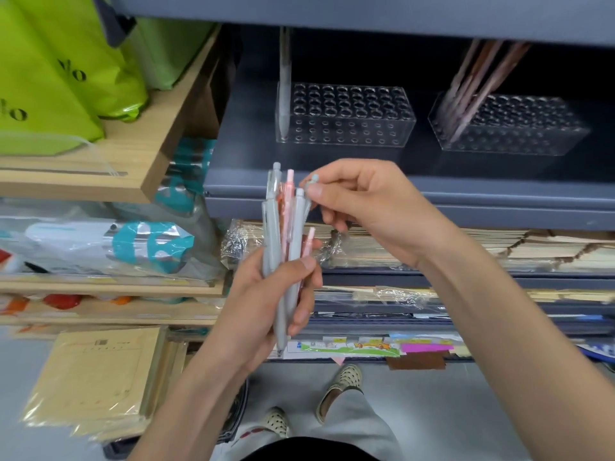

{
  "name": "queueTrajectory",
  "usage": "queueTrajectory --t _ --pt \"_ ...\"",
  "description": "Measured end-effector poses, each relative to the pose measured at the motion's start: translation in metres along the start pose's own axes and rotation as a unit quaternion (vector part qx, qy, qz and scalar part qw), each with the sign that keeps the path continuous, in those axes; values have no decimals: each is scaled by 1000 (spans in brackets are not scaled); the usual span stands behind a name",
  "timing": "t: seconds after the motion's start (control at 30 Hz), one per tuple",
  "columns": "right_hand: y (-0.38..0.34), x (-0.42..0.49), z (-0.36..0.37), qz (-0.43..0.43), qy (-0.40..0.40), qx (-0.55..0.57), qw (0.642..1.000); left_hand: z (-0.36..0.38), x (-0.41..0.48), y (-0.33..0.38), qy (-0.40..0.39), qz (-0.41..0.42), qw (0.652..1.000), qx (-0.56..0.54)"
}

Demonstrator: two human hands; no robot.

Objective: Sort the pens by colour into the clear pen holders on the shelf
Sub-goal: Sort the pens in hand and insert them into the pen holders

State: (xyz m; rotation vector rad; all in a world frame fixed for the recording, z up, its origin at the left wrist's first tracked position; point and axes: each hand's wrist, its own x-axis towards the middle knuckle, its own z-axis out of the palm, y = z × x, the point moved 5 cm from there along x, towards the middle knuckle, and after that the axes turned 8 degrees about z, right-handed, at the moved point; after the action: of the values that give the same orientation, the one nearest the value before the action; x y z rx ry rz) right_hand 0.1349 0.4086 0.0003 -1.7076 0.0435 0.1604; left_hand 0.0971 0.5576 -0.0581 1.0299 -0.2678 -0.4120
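My left hand (266,294) grips a bundle of grey and pink pens (283,234), held upright below the shelf. My right hand (362,207) pinches the top of one grey pen (312,181) at the bundle's right side. On the dark grey shelf (249,154) stand two clear pen holders. The left holder (346,114) has a single grey pen (284,84) in its left corner. Several pink-brown pens (479,81) lean in the left end of the right holder (512,128).
Green bags (66,68) sit on a wooden shelf (133,161) at left. Wrapped paper stacks (499,247) fill the shelves below. Kraft envelopes (96,377) lie low left. The shelf above (366,15) overhangs the holders. My feet (342,384) stand on the grey floor.
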Motion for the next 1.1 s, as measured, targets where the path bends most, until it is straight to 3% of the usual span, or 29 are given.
queueTrajectory --t 0.13,0.37,0.6,0.8,0.97,1.1 --pt "-7 3 1 -6 35 68 997 -5 3 5 -8 -2 1000 2" --pt "-22 5 -12 -33 168 148 974 -6 4 9 3 24 1000 -1" --pt "-17 -1 3 -22 73 4 997 -7 7 6 13 24 1000 11" --pt "-39 14 -34 -108 222 75 966 -14 5 10 40 22 999 26" --pt "-57 54 -55 -156 287 74 942 -19 3 14 46 17 998 33" --pt "-68 80 -51 -170 324 -67 928 -19 0 15 52 -1 998 35"
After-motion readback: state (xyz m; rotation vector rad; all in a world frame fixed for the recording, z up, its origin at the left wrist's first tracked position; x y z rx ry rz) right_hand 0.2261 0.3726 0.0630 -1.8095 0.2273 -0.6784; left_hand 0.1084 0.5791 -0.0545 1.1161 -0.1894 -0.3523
